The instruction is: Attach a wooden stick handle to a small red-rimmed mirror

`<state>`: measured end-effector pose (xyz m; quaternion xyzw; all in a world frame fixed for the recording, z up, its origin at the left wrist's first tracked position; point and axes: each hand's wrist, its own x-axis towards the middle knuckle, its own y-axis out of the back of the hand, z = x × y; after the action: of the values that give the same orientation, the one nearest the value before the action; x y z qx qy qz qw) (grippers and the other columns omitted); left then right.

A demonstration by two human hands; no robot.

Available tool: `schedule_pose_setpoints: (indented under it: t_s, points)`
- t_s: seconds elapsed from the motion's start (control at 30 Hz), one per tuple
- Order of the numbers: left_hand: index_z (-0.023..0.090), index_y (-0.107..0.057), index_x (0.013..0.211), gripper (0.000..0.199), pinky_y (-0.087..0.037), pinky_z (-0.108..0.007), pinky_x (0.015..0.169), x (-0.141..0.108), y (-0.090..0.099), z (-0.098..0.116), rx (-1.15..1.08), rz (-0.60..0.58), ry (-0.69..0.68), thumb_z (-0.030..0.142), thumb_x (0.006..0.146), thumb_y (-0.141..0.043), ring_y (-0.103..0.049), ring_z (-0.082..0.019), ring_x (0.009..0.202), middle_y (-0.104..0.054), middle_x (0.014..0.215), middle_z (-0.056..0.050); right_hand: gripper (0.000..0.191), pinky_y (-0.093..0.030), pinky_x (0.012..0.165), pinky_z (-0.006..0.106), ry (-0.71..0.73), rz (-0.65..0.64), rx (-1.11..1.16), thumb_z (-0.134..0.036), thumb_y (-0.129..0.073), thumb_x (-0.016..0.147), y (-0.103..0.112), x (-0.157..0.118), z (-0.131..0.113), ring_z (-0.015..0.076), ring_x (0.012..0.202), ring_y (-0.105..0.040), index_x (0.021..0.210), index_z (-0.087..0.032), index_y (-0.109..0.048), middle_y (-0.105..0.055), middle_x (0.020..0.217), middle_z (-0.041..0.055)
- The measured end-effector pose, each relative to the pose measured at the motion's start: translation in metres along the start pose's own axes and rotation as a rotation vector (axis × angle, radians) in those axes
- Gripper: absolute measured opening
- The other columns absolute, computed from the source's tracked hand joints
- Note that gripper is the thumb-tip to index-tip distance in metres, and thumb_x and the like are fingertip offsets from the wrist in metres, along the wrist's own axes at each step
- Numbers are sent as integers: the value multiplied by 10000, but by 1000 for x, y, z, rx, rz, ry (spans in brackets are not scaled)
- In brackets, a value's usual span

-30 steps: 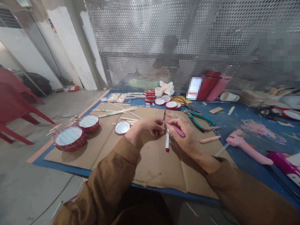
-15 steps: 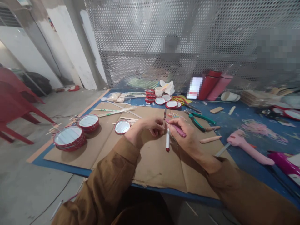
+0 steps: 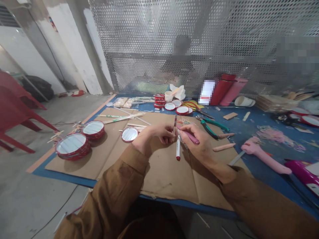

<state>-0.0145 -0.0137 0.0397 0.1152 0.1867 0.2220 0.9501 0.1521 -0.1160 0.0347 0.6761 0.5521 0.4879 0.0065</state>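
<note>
Upright between the fingers of my left hand (image 3: 163, 133) is a slim wooden stick (image 3: 175, 123) with dark marks near its top. My right hand (image 3: 195, 141) is closed around a purple pen (image 3: 191, 137), its tip close to the stick. Just below the fingertips, a white marker (image 3: 178, 147) with a red end lies on the cardboard sheet (image 3: 164, 179). Further left on the cardboard is a small round red-rimmed tin (image 3: 129, 134) beside several thin wooden sticks (image 3: 137, 126).
Two larger red tins (image 3: 72, 146) stand at the left. Green-handled pliers (image 3: 209, 129), a pink glue gun (image 3: 264, 156) and loose rubber bands (image 3: 276, 136) lie right. Along the back are a red bottle (image 3: 223, 89), a lit phone (image 3: 206, 92) and a perforated metal panel (image 3: 144, 43).
The purple pen and my right hand have shifted very slightly. My left hand keeps its hold on the stick, and the view has moved a little.
</note>
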Motion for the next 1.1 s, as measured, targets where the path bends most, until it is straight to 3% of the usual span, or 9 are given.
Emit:
schedule_pose_setpoints:
  t_s: [0.13,0.67,1.1]
  points:
    - [146,-576,809,57,-485,-196,526,2,1,-2,0,-7,6,191,774,-573,-583,-87,527,-605,641,17,84,-490,763,360,-4,27,12,-294,-555,890,0,0,0,217,856,-642,929,-245,-612,-682,905,43]
    - [145,-561,799,50,-486,-186,526,-4,-2,2,-1,19,-16,184,770,-572,-577,-87,554,-588,630,24,67,-488,732,333,13,-35,24,-271,-550,893,0,0,-3,193,787,-640,904,-234,-604,-678,860,33]
    - [147,-556,770,22,-483,-187,518,-2,-2,3,7,9,8,168,771,-550,-571,-83,543,-586,624,25,78,-492,737,353,-15,12,28,-297,-548,894,-1,0,-1,206,813,-641,910,-246,-604,-678,874,39]
